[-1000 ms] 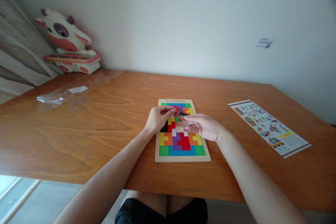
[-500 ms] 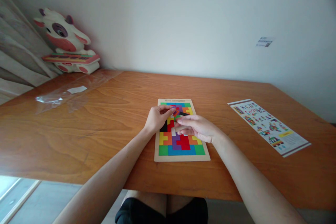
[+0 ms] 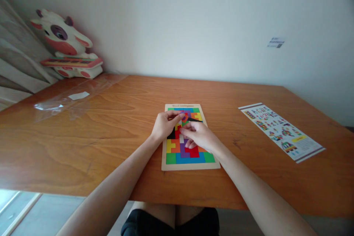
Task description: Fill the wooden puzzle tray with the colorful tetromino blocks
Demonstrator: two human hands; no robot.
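Observation:
A wooden block puzzle board [image 3: 190,167] with a pale frame lies on the table in front of me, filled with coloured blocks and showing some black gaps. Over its upper left part, my left hand [image 3: 166,124] pinches a small orange puzzle piece [image 3: 185,118] between thumb and fingertips. My right hand [image 3: 199,135] hovers low over the board's middle with fingers bent and apart. Its fingertips are beside a red puzzle piece [image 3: 178,131]; whether they touch it I cannot tell. The right hand covers part of the blocks beneath.
A printed pattern sheet [image 3: 282,132] lies to the right on the wooden table [image 3: 110,147]. Crumpled clear plastic wrapping [image 3: 79,96] is spread at the left. Behind it a toy cow keyboard [image 3: 72,62] stands against the wall near a curtain [image 3: 19,55].
My right hand has moved left across the board, its fingertips now close to the red piece. My left hand keeps its pinch on the orange piece. The view has shifted slightly.

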